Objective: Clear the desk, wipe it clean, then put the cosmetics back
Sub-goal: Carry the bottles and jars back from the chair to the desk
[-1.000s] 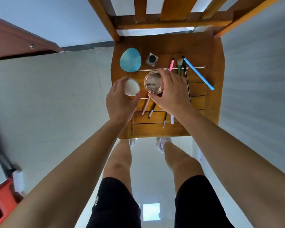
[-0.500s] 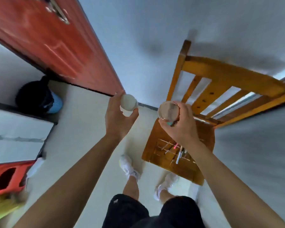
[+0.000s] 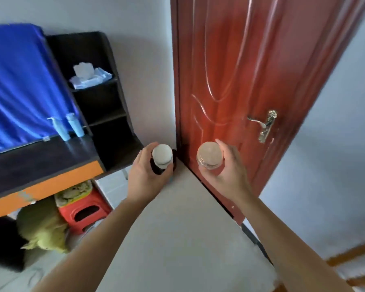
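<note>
My left hand (image 3: 145,175) grips a small white-capped jar (image 3: 161,156) in mid-air, right of the dark desk (image 3: 40,163). My right hand (image 3: 228,171) holds a clear round jar (image 3: 209,154) in front of the red door. Two light blue bottles (image 3: 69,126) stand on the desk near its shelf unit. The desk has an orange front edge.
A black shelf unit (image 3: 97,98) on the desk holds a wipes pack (image 3: 89,77). A blue cloth (image 3: 19,85) hangs at the left. The red door (image 3: 240,81) stands ahead. Under the desk are a red stool (image 3: 82,211) and a yellow-green bag (image 3: 42,230). A chair's corner (image 3: 354,260) shows at lower right.
I lifted both jars off the wooden chair seat and turned left. The view swung from the chair to the door and desk. Both hands keep their jars.
</note>
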Action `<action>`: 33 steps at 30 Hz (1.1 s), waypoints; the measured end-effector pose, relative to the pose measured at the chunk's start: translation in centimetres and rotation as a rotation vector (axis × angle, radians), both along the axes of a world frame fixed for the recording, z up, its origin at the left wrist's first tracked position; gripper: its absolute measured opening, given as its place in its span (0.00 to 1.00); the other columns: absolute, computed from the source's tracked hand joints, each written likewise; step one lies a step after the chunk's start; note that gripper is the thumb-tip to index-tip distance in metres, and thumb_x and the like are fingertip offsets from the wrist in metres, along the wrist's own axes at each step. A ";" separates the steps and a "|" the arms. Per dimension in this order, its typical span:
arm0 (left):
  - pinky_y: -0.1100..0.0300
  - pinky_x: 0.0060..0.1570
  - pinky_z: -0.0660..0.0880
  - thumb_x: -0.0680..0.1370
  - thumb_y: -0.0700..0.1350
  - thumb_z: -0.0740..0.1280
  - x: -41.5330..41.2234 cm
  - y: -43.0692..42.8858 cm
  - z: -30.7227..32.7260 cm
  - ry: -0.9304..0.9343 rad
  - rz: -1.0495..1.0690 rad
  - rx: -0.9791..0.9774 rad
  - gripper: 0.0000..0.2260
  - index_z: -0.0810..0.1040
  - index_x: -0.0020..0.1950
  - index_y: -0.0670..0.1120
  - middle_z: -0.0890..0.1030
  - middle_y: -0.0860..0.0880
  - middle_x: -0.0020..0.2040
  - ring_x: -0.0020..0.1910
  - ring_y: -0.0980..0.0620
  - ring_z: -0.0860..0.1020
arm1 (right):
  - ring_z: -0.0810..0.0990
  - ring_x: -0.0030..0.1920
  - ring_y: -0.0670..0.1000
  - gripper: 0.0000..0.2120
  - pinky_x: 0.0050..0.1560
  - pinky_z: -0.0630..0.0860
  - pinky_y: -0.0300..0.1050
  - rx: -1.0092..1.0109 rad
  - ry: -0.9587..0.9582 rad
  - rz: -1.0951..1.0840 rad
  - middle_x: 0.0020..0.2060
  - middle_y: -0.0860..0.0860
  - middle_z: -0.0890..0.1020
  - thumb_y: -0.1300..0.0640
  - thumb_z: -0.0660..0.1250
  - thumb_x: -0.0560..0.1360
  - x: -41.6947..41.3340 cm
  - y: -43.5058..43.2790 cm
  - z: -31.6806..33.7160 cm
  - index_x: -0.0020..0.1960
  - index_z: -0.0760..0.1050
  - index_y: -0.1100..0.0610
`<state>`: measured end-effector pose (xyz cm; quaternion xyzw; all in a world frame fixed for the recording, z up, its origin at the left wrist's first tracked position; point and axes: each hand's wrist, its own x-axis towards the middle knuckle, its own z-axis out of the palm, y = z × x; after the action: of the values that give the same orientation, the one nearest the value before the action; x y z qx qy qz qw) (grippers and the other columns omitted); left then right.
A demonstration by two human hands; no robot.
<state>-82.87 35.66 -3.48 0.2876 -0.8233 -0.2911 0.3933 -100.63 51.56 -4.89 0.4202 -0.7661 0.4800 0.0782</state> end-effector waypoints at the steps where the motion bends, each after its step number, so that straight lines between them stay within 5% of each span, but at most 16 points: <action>1: 0.58 0.50 0.77 0.71 0.55 0.74 2.2 -2.6 0.2 -0.008 0.042 -0.006 0.27 0.69 0.67 0.57 0.76 0.58 0.61 0.55 0.57 0.77 | 0.67 0.59 0.34 0.39 0.58 0.61 0.20 -0.012 -0.007 0.039 0.60 0.50 0.75 0.51 0.81 0.66 1.4 -3.4 0.0 0.72 0.69 0.56; 8: 0.60 0.43 0.73 0.71 0.54 0.75 16.0 -16.6 -0.1 -0.044 0.381 0.007 0.27 0.69 0.67 0.56 0.77 0.58 0.59 0.52 0.58 0.75 | 0.72 0.58 0.38 0.39 0.55 0.67 0.27 0.097 -0.024 0.340 0.61 0.42 0.71 0.36 0.74 0.67 10.7 -22.3 -1.3 0.73 0.65 0.47; 14: 0.54 0.47 0.77 0.71 0.54 0.76 21.4 -25.5 -2.9 -0.058 0.579 0.090 0.27 0.70 0.67 0.56 0.77 0.57 0.61 0.55 0.55 0.77 | 0.68 0.58 0.36 0.40 0.50 0.67 0.21 0.164 -0.053 0.501 0.62 0.41 0.69 0.38 0.76 0.67 14.5 -35.4 -3.9 0.74 0.64 0.46; 24: 0.52 0.51 0.77 0.70 0.59 0.75 20.0 -45.4 -6.4 -0.093 0.706 0.249 0.24 0.69 0.63 0.63 0.78 0.61 0.54 0.48 0.56 0.79 | 0.75 0.58 0.43 0.39 0.51 0.74 0.36 0.279 -0.159 0.614 0.62 0.43 0.71 0.39 0.77 0.67 13.7 -58.5 -9.0 0.73 0.65 0.48; 33: 0.55 0.50 0.75 0.70 0.58 0.73 17.2 -59.6 -10.8 -0.276 0.672 0.324 0.25 0.69 0.65 0.62 0.77 0.62 0.55 0.54 0.55 0.74 | 0.75 0.62 0.48 0.40 0.55 0.74 0.41 0.450 -0.225 0.517 0.66 0.46 0.71 0.38 0.77 0.68 11.9 -73.1 -11.9 0.73 0.64 0.46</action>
<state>-65.67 -23.98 -14.28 0.6356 -0.6720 -0.2309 0.3019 -88.71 -21.52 -16.79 0.5512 -0.7249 0.3466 -0.2250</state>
